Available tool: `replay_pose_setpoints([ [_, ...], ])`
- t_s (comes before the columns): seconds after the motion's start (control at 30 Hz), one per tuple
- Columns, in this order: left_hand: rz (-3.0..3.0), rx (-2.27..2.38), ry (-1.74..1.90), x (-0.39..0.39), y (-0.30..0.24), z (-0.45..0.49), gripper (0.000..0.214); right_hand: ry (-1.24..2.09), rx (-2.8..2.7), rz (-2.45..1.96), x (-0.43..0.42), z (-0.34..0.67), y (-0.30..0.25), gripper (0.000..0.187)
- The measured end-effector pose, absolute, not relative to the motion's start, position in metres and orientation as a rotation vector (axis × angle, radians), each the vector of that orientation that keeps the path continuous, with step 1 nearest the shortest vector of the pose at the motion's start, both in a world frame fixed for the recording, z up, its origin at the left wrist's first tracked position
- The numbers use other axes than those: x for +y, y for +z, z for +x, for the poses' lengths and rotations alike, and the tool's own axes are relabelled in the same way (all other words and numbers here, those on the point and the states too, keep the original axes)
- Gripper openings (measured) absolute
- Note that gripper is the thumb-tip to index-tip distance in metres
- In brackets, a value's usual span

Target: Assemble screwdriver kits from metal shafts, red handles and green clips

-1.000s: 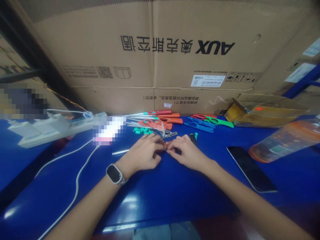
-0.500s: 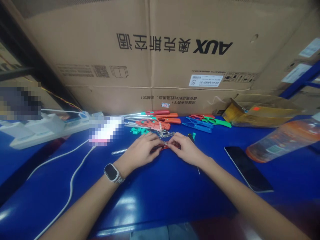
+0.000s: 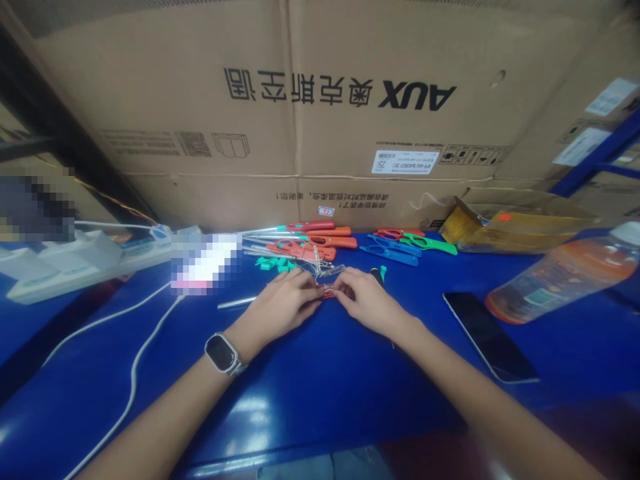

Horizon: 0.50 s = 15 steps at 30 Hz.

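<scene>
Both hands meet at mid-table over a red long-neck lighter (image 3: 329,291), mostly hidden by the fingers. My left hand (image 3: 287,300) is closed on its left side, and a silver metal tube (image 3: 235,303) sticks out beyond that hand. My right hand (image 3: 365,298) pinches at the right end with thumb and fingers; a small part there is too tiny to make out. Just beyond the fingertips lie clear small parts with thin wires (image 3: 330,271). A screwdriver with a yellow and black handle (image 3: 377,275) is partly covered by my right hand.
Several assembled lighters (image 3: 315,227) lie behind the hands, with teal pieces (image 3: 275,262) and blue casings (image 3: 390,251) nearby. A phone (image 3: 490,337) and bottle (image 3: 550,283) lie right. A power strip (image 3: 95,263) and white cable (image 3: 134,380) are left. A large carton (image 3: 340,40) stands behind.
The view has shifted slightly, so everything sits a little further left. My right fingertips have drawn slightly apart and curled; my left hand keeps its hold on the red lighter.
</scene>
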<state>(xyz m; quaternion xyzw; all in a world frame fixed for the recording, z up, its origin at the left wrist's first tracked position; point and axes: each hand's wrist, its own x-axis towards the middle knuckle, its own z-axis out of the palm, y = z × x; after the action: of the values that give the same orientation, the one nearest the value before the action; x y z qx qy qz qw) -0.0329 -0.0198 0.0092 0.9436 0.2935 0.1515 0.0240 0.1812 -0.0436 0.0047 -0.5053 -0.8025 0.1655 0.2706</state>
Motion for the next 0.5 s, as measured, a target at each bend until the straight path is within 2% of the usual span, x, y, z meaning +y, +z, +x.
replay_pose_setpoints([
  [0.33, 2.982, 0.975, 0.405, -0.023, 0.009, -0.030, 0.025, 0.277, -2.286, -1.420, -0.049, 0.176, 0.014, 0.013],
  [0.5, 3.035, 0.949, 0.398, -0.025, 0.011, -0.029, 0.028, 0.366, -2.245, -1.437, -0.047, 0.177, 0.014, 0.012],
])
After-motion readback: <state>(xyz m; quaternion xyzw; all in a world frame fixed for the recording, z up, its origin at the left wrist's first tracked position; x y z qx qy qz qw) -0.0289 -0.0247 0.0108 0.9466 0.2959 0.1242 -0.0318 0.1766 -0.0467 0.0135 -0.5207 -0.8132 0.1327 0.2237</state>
